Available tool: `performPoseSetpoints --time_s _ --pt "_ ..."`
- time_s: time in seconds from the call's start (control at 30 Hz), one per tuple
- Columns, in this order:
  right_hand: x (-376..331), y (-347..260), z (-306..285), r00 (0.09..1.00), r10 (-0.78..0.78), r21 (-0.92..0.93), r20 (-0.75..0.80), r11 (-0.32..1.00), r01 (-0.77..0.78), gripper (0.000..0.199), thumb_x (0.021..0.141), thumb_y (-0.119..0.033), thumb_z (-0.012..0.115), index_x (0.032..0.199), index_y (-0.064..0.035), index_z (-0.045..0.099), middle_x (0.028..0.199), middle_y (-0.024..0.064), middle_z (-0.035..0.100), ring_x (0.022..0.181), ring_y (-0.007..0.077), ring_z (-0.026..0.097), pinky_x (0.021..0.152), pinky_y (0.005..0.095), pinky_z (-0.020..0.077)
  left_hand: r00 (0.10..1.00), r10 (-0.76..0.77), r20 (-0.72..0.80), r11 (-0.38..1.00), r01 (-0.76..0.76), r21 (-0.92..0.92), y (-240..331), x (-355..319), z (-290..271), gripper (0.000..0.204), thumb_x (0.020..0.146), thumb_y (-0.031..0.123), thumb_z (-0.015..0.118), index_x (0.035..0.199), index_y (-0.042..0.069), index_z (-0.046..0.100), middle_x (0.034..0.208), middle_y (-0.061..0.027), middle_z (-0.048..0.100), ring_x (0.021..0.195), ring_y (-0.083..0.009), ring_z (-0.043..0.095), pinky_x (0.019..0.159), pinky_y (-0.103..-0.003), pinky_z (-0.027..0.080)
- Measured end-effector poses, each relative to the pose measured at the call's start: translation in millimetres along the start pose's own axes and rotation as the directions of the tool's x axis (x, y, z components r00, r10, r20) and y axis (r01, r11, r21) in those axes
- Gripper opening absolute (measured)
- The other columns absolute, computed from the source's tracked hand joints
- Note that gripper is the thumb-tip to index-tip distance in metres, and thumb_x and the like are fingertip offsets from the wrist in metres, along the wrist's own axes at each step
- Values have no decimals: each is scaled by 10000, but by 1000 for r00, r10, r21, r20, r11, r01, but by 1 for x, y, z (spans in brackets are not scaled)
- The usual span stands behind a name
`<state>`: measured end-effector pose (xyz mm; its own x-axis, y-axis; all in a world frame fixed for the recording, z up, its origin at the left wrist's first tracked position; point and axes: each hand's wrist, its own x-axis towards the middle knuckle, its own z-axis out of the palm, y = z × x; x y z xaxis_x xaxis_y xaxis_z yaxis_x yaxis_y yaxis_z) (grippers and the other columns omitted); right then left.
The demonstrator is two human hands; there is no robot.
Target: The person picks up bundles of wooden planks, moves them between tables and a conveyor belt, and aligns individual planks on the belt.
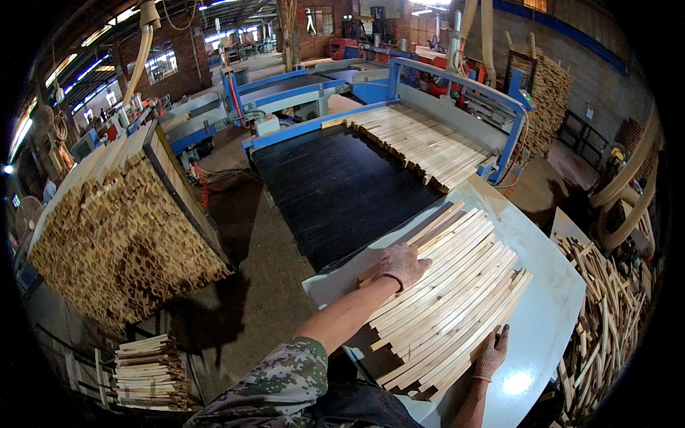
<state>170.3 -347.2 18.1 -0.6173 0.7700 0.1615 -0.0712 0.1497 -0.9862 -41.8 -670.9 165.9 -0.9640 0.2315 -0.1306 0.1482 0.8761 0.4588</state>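
Left hand (404, 265) on wood strips (449, 296), mid-frame; right hand (492, 354) at their edge, lower right. Can't tell if either's fingers grip.

The gloved left hand (404, 265) is palm down, farther forward than the gloved right hand (491, 354).

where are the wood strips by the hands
In the head view, the wood strips lie right of centre on the pale table, between the left hand and right hand.
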Motion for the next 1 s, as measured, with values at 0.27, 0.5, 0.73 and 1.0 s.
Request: performPoseSetpoints --time_s 0.27,0.5,0.73,1.0 --pt "14 24 -15 998 -59 -118 31 991 62 620 1017 46 615 1613 29 443 1489 151 604 1260 213 623 1064 320 502 1000 3 -1 1000 -3 13 3 0 1 707 1069 615 506 1430 19 626 1421 -212 610 1337 -348 589 1150 -490 469" --pt "-1 -3 0 997 67 108 26 992 -70 658 1015 58 607 1640 6 409 1353 120 640 1137 185 635 985 275 511 1000 5 -21 1000 -5 -2 0 1 3 733 1043 644 529 1416 22 642 1409 -220 633 1334 -355 594 1158 -502 446" --pt "6 13 -10 1000 -14 -34 12 999 14 633 1012 35 636 1620 -19 466 1153 53 629 981 143 599 850 263 513 1000 -7 -19 1000 7 -5 2 2 6 730 1046 642 530 1403 17 652 1409 -223 635 1331 -357 597 1160 -493 450" --pt "-2 -6 0 996 -93 -156 -8 984 90 615 1015 -31 660 1607 -19 492 1080 56 633 947 151 591 854 280 512 999 3 -32 1000 -3 -1 -1 0 4 698 1058 612 535 1429 30 640 1418 -228 623 1331 -352 598 1148 -482 476"
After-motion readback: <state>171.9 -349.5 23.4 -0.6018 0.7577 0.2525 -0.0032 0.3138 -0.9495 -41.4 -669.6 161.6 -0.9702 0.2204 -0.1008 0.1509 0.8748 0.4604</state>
